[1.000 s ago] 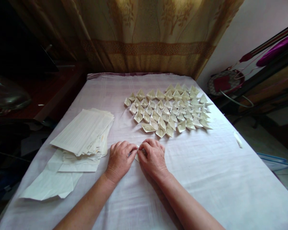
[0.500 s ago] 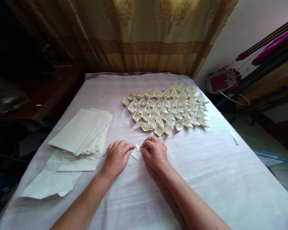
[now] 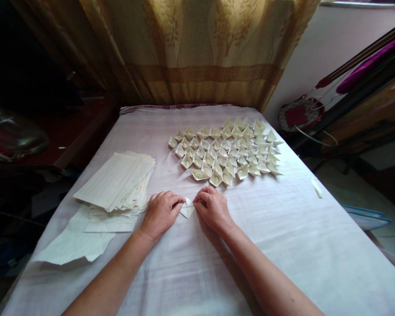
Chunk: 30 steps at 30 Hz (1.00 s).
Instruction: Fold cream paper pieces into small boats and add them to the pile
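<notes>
Between my hands, low over the cloth, is a small folded piece of white paper (image 3: 187, 208), diamond-shaped with crease lines and a point toward me. My left hand (image 3: 163, 213) pinches its left corner between thumb and fingers. At the opposite corner, my right hand (image 3: 213, 204) pinches it the same way, fingers curled. Just beyond them stand several rows of folded paper boats (image 3: 217, 153), pale cream and packed close together. To the left of my left hand lies a stack of paper sheets (image 3: 113, 182), its edges uneven.
A loose, wavy-edged sheet (image 3: 74, 245) pokes out under the stack. The table has a pale checked cloth (image 3: 270, 245). Near its right edge lies a small white object (image 3: 316, 188). Behind hangs a gold curtain (image 3: 197, 52); a dark red cabinet (image 3: 75, 145) stands left.
The camera view has tilted up and shifted slightly. Both hands keep their pinch on the folded paper, which stays in nearly the same place and shape.
</notes>
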Tool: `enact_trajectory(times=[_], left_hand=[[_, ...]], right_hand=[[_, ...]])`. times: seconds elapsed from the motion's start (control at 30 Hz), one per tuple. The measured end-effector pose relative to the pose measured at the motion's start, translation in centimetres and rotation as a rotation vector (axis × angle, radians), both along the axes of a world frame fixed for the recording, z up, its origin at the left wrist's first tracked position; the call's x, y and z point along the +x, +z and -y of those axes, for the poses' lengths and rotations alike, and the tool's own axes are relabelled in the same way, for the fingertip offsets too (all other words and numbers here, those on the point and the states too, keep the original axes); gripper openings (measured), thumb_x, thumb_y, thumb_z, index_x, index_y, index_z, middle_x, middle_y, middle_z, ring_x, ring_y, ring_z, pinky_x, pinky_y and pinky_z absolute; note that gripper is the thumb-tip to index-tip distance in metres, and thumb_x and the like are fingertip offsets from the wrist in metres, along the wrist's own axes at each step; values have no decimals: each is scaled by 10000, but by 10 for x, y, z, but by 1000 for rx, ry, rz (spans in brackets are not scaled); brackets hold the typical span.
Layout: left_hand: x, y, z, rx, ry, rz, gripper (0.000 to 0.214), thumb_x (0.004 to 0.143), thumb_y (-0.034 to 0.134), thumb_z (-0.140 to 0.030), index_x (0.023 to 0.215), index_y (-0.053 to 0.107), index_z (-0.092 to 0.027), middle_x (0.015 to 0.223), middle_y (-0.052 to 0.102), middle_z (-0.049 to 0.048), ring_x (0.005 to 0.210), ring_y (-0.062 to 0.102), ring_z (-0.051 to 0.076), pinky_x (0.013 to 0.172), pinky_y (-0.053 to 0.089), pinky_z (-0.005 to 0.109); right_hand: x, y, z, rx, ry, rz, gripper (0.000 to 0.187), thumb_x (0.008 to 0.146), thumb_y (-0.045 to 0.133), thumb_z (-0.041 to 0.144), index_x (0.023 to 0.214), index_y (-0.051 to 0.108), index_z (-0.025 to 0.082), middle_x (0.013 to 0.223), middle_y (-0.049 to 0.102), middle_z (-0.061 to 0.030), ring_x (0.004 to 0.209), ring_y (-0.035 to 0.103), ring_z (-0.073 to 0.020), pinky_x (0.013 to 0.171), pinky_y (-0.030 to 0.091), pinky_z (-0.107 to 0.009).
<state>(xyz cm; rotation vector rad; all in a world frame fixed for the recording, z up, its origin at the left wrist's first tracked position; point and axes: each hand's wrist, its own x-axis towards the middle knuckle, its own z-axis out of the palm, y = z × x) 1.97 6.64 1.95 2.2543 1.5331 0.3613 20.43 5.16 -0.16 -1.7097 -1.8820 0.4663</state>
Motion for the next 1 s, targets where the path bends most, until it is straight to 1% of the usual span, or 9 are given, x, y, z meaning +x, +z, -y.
enact_trajectory(times=[0.1,0.17,0.23,0.33,0.47,0.6,0.7,0.83,1.0], left_hand=[[8,11,-6,-28,-8,-88,106,871,632,-317,855,717,-255,899,721,7,874,648,192,798,423,325],[13,16,-11,-15,-9,-160,108,848,658,-333,843,689,-230,882,704,18,847,642,195,773,426,316],[17,19,-16,-1,-25,-200,103,830,677,-310,892,676,-227,905,690,27,867,636,203,779,430,317],[20,23,-22,-10,-104,-216,126,809,695,-264,934,686,-255,946,684,27,938,627,219,817,432,324],[25,30,-31,-38,-217,-247,71,787,698,-218,841,705,-264,913,690,23,944,624,229,827,433,321],[31,35,-37,-74,-265,-258,83,753,678,-158,758,696,-238,875,691,32,900,625,229,812,430,315],[32,35,-40,-116,-272,-232,84,723,670,-143,729,681,-226,858,689,33,871,622,227,791,426,308],[23,32,-40,-200,-235,-138,83,700,637,-147,699,658,-227,718,661,-6,734,601,187,713,419,271],[3,21,-34,-312,-116,119,180,749,570,-249,886,676,-204,702,645,-27,665,584,154,622,419,231]], right_hand=[[1,-4,2,44,5,-27,120,756,694,128,732,714,244,898,680,-1,874,601,-180,784,395,-308],[2,-7,5,83,10,-51,101,771,688,143,740,709,238,910,688,-4,874,604,-178,797,397,-310],[3,-10,7,116,14,-67,84,797,671,168,755,703,234,926,694,-11,878,606,-180,814,399,-318],[3,-13,9,140,10,-101,91,837,635,192,787,700,230,956,702,-26,898,609,-190,846,403,-335],[4,-14,9,162,9,-158,126,869,589,196,817,700,226,976,710,-42,920,618,-198,866,415,-346],[4,-15,10,186,-8,-199,134,870,571,192,837,698,221,984,715,-55,930,627,-203,875,430,-358],[4,-15,11,196,-10,-216,135,867,566,191,839,694,218,979,717,-56,929,631,-203,870,437,-357],[4,-13,11,210,-11,-223,139,875,551,206,868,690,209,948,718,-60,908,637,-207,865,443,-363],[5,-13,12,200,-29,-274,219,865,566,269,1053,656,200,977,724,-71,907,652,-220,860,455,-384]])
